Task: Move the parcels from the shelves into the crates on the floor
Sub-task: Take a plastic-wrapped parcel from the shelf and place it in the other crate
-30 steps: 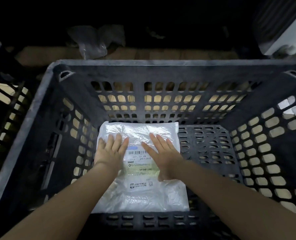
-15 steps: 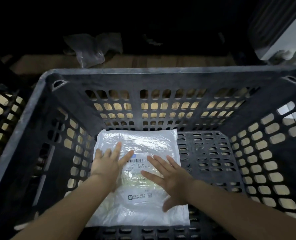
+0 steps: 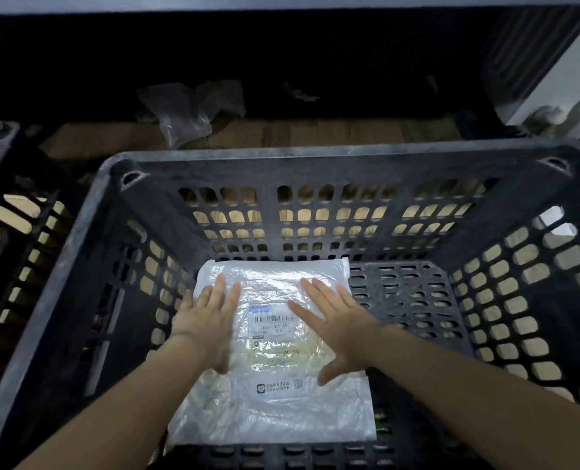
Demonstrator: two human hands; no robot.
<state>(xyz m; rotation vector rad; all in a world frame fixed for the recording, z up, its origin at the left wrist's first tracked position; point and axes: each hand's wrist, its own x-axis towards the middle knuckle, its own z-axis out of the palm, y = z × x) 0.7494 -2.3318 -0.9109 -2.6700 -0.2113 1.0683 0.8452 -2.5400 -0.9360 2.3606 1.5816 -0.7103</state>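
Observation:
A flat white plastic parcel with a printed label lies on the floor of a dark slotted crate, towards its left side. My left hand is over the parcel's left part with its fingers straight. Over the right part, my right hand has its fingers spread and straight. Whether either palm touches the plastic I cannot tell. Both forearms reach down into the crate from the near edge.
A second dark crate stands close on the left. Beyond the crate's far rim runs a wooden floor strip with a crumpled clear plastic bag under a dark shelf. A pale cabinet edge stands at the upper right.
My view has tilted up and pulled back, so the crate sits lower in frame. Both hands slid a little back along the parcel and spread apart, uncovering the label. The parcel stays flat.

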